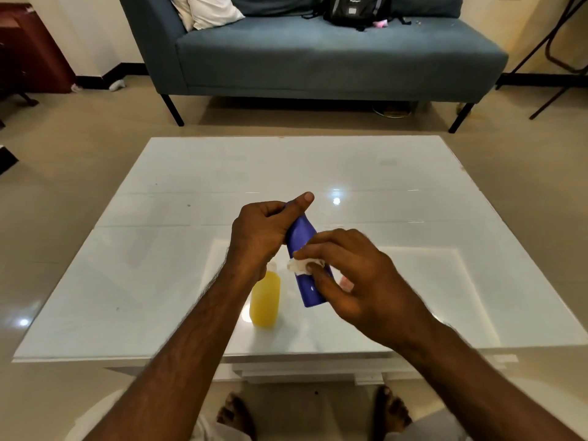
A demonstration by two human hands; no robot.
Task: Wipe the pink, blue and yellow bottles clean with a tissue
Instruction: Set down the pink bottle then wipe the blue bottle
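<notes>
Head view looks down over your two bare forearms at a glossy white glass-topped coffee table (191,192). Your left hand (259,235) is closed around the upper end of a smooth blue plastic bottle (307,281), thumb stretched up past its top, and the bottle is held tilted in the air above the table, its flat base pointing down toward you. Your right hand (346,275) pinches a small crumpled white tissue (300,265) between thumb and fingertips and presses it against the side of the blue bottle about halfway down. A translucent yellow plastic bottle (264,300) with a pale cap stands upright on the table just to the left of the blue one, partly behind your left wrist. A pink bottle (346,284) shows only as a sliver behind your right fingers, so you cannot tell how it stands. Beyond the table sits a blue-grey fabric sofa (318,58) with a black backpack (353,9) on it
</notes>
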